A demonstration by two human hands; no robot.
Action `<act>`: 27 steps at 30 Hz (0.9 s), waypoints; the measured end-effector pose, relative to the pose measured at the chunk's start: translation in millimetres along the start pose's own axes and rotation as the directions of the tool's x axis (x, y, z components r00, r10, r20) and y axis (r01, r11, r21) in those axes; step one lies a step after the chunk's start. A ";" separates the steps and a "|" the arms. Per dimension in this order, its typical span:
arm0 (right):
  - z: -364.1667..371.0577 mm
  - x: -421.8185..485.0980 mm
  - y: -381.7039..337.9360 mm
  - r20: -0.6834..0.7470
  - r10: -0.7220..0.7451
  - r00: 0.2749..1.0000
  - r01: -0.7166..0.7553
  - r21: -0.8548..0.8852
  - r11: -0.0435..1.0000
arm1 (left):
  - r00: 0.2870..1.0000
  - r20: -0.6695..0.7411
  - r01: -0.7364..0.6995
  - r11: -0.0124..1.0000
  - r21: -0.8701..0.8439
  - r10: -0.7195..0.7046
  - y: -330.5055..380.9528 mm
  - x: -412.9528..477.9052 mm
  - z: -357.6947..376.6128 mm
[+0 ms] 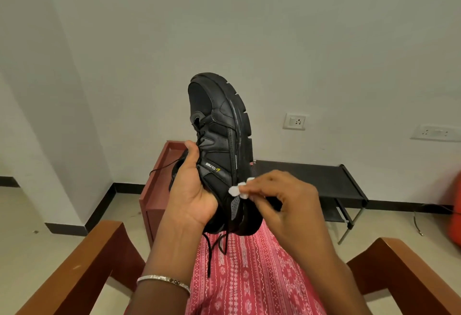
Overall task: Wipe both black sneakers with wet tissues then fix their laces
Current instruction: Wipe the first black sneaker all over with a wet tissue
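Observation:
A black sneaker (pixel 219 125) is held up in front of me, toe pointing up and sole facing right. My left hand (pixel 192 190) grips it around the collar and heel, thumb across the tongue. Its loose black laces (pixel 212 252) dangle below onto my lap. My right hand (pixel 282 202) pinches a small crumpled white wet tissue (pixel 240 189) and holds it against the shoe's side near the heel, by the sole edge. Only this one sneaker is in view.
I sit in a chair with wooden armrests (pixel 82 264), a pink patterned garment (pixel 254 277) over my lap. Ahead stand a reddish-brown cabinet (pixel 156 190) and a low black shoe rack (pixel 324 180) against the white wall. An orange object (pixel 455 209) lies at the right edge.

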State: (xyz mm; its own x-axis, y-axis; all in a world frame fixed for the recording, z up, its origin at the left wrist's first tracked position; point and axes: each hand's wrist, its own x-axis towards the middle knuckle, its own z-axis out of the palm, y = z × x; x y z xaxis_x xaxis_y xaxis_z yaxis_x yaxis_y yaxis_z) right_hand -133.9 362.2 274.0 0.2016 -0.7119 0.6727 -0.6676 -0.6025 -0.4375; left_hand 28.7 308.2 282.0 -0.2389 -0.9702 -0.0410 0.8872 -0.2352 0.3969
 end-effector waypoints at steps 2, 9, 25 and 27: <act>-6.9 13.9 0.9 0.059 0.036 0.998 -0.036 0.005 0.999 | 1.000 -0.011 0.012 1.000 0.014 -0.012 -2.2 -0.1 1.4; -6.8 77.4 2.9 -0.232 0.004 0.973 0.011 0.063 0.998 | 0.996 0.032 0.084 0.996 -0.019 -0.084 -7.9 2.8 -2.0; -21.1 75.3 10.6 -0.120 -0.011 0.993 0.022 0.089 0.996 | 0.993 0.033 0.112 0.994 0.019 -0.113 -11.6 -2.7 3.0; -9.7 68.7 10.5 -0.218 -0.052 0.975 0.058 0.018 0.998 | 0.993 0.048 0.107 0.993 0.043 -0.109 -11.2 -5.1 4.1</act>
State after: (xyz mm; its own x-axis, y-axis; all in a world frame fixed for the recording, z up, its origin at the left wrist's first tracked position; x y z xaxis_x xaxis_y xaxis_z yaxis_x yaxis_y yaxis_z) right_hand -134.0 310.5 321.3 0.0755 -0.5838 0.8084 -0.6422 -0.6487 -0.4084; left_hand 18.3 316.0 281.4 -0.3524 -0.9350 -0.0403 0.8389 -0.3347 0.4292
